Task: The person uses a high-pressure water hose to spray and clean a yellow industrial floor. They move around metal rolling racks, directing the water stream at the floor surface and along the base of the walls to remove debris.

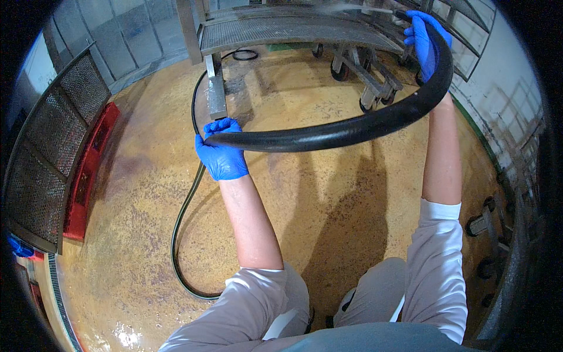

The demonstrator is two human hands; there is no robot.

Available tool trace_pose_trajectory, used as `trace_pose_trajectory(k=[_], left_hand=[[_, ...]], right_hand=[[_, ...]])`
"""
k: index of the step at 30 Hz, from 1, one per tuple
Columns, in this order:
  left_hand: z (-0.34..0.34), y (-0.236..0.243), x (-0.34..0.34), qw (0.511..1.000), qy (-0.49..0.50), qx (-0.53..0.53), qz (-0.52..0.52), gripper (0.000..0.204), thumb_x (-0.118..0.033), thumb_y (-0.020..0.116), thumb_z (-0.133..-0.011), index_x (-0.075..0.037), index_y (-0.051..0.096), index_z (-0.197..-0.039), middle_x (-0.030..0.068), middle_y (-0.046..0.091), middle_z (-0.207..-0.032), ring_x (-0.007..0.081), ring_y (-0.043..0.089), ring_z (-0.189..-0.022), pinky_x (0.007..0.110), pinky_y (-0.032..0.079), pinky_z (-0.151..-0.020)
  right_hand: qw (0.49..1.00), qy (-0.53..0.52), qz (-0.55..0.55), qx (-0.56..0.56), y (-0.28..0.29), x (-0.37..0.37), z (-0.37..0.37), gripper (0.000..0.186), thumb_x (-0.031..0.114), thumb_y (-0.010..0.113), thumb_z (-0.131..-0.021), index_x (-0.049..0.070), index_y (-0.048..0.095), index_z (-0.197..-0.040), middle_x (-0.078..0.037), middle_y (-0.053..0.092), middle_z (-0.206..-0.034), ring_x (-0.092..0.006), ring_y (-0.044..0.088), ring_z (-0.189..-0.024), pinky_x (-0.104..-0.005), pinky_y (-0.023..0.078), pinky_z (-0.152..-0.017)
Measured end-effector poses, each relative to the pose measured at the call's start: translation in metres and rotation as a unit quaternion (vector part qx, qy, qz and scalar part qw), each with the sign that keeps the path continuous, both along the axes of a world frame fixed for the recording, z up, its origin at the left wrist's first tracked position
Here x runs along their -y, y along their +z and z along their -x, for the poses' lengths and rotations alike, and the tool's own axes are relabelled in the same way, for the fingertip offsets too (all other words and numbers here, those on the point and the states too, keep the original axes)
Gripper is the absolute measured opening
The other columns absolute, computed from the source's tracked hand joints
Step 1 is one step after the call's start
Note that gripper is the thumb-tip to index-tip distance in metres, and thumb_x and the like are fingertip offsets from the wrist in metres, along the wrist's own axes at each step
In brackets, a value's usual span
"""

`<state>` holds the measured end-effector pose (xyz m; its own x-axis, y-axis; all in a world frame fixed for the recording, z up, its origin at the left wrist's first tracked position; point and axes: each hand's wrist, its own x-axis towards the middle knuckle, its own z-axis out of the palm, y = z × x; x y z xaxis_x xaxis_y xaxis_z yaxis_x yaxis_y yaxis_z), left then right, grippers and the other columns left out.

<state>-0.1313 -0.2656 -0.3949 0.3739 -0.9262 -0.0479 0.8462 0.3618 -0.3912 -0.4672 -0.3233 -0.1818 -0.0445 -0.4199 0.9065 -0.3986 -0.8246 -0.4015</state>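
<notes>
A thick black hose (334, 132) bows across in front of me between both hands. My left hand (221, 154), in a blue glove, is closed round its left part. At the upper right my right hand (429, 47), gloved in blue too, grips the hose close to its dark spray end (401, 14). From that end a pale jet of water (358, 8) shoots left, over a metal rack with a perforated shelf (281, 29). A thinner dark hose (179, 229) loops over the floor to the left of my left forearm.
The wet yellow-brown floor (141, 193) has dark stains. Mesh metal panels (44, 158) lean at the left beside a red box-like thing (88, 176). Wheeled metal frames (366, 76) stand under and beside the rack. A white wall (498, 94) and further casters (484, 226) are at the right.
</notes>
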Motion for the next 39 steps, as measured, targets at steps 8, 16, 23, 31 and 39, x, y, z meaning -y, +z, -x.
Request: trace_pose_trajectory(k=[8,16,23,31,39], left_hand=[[0.006,-0.001,0.000,1.000,-0.012,-0.001,0.023,0.037,-0.039,0.033,-0.085,-0.008,0.040,-0.066,0.0027,0.040,-0.057,0.0173,0.042,-0.056,0.032,0.033,-0.056],[-0.002,-0.004,0.003,1.000,-0.004,-0.004,0.009,0.036,-0.039,0.034,-0.084,-0.008,0.041,-0.066,0.0023,0.041,-0.057,0.0178,0.043,-0.057,0.032,0.034,-0.056],[0.001,-0.008,0.002,0.999,-0.020,-0.002,0.038,0.035,-0.037,0.034,-0.084,-0.008,0.041,-0.067,0.0026,0.044,-0.058,0.0171,0.043,-0.057,0.031,0.035,-0.056],[0.000,-0.005,0.000,1.000,-0.001,0.006,0.029,0.035,-0.037,0.034,-0.084,-0.007,0.042,-0.067,0.0034,0.047,-0.060,0.0178,0.044,-0.057,0.032,0.036,-0.057],[-0.004,-0.004,0.001,0.998,-0.005,0.066,0.004,0.036,-0.037,0.031,-0.084,-0.009,0.042,-0.065,0.0032,0.044,-0.058,0.0184,0.042,-0.056,0.033,0.035,-0.057]], right_hand=[[1.000,-0.009,-0.004,-0.011,0.000,0.001,0.002,0.020,0.016,0.049,-0.086,0.004,0.060,-0.097,-0.004,0.058,-0.071,-0.0102,0.054,-0.062,-0.0223,0.044,-0.058],[0.998,-0.001,-0.059,-0.014,-0.006,-0.002,-0.011,0.021,0.018,0.050,-0.086,0.004,0.060,-0.097,-0.004,0.058,-0.070,-0.0102,0.054,-0.061,-0.0231,0.044,-0.057],[0.999,-0.004,-0.004,-0.034,-0.007,0.007,0.013,0.021,0.018,0.050,-0.086,0.005,0.060,-0.097,-0.004,0.057,-0.069,-0.0103,0.054,-0.061,-0.0230,0.044,-0.057],[0.997,0.008,-0.073,-0.010,-0.015,-0.002,0.001,0.021,0.017,0.049,-0.086,0.004,0.060,-0.097,-0.005,0.057,-0.068,-0.0104,0.054,-0.059,-0.0228,0.044,-0.056],[0.971,-0.239,0.006,-0.024,-0.045,0.008,0.070,0.021,0.022,0.054,-0.081,0.004,0.062,-0.087,-0.008,0.060,-0.067,-0.0133,0.058,-0.056,-0.0268,0.045,-0.054]])
